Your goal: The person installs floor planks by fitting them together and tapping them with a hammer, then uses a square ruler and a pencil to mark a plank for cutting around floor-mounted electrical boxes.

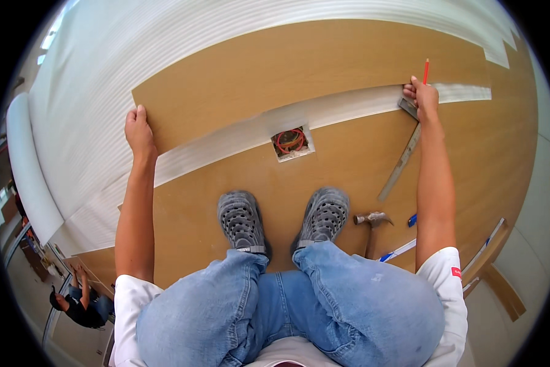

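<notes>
Laminate floor (226, 183) (hammer (372, 221) nearby)

Room under renovation, flooring being laid. Tan laminate planks (299, 67) cover part of white ribbed underlay (103, 73). A floor opening with coiled cables (292, 142) sits among the planks; hammer (372, 221) and metal square (403, 158) lie right of it.

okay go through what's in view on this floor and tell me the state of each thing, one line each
Loose plank: flat on the underlay, unjoined, a gap before the laid floor.
Left hand: gripping the plank's left end.
Right hand: at the plank's right end, holding a red pencil upright.
Metal square: flat, its head under the right hand.
Floor box: uncovered, cables coiled inside.
Hammer: lying untouched.
</notes>
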Demonstrator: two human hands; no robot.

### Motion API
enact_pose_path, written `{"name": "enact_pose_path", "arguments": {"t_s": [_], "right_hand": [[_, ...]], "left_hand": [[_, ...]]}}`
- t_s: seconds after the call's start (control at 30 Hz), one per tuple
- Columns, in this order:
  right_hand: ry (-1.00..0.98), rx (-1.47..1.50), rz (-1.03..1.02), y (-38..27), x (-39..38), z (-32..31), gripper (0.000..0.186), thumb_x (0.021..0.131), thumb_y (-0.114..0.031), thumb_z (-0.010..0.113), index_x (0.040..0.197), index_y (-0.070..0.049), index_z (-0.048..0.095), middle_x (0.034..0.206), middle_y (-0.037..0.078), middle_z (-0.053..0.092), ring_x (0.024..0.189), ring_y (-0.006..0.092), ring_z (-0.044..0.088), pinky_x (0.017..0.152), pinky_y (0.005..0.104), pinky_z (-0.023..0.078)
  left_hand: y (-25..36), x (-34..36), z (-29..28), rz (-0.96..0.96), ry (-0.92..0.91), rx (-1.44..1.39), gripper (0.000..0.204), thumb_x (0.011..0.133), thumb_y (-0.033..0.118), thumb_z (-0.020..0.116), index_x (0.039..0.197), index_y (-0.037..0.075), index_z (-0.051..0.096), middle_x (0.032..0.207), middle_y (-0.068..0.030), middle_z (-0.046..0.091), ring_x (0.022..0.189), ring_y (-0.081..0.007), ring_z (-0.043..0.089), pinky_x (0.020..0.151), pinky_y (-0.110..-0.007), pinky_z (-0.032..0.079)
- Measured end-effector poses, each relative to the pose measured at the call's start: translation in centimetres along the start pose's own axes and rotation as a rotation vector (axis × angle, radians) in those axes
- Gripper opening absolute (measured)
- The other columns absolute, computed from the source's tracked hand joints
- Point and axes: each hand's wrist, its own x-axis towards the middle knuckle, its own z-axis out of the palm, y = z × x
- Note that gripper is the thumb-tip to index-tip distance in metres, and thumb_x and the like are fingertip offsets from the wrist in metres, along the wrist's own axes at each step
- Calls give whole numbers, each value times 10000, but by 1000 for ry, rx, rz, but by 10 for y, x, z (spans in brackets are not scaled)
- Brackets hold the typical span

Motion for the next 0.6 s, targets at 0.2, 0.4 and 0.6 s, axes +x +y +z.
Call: {"name": "enact_pose_path", "arguments": {"t_s": [0.2, 0.4, 0.6], "right_hand": [[-15, -293, 37, -5, 12, -21, 371, 1007, -399, 695, 932, -36, 679, 763, 48, 723, 566, 109, 644, 470, 287, 411], [-11, -339, 16, -2, 20, -13, 408, 1027, -415, 666, 898, -28, 675, 716, 38, 678, 543, 125, 615, 509, 309, 484], [36, -384, -60, 0, 12, 1, 404, 1029, -395, 665, 904, -11, 689, 711, 50, 673, 552, 143, 628, 536, 319, 518]], "left_hand": [[-10, -5, 22, -26, -39, 96, 296, 1085, 308, 581, 1059, 14, 590, 919, 9, 530, 857, -107, 451, 803, -299, 435], [-21, 4, 17, -10, -50, 226, 339, 1067, 349, 614, 1033, 11, 624, 929, -12, 580, 854, -134, 492, 801, -319, 454], [-10, 8, 10, 57, -107, 538, 513, 1008, 485, 672, 1043, -26, 671, 962, -135, 702, 884, -246, 636, 844, -389, 507]]}}
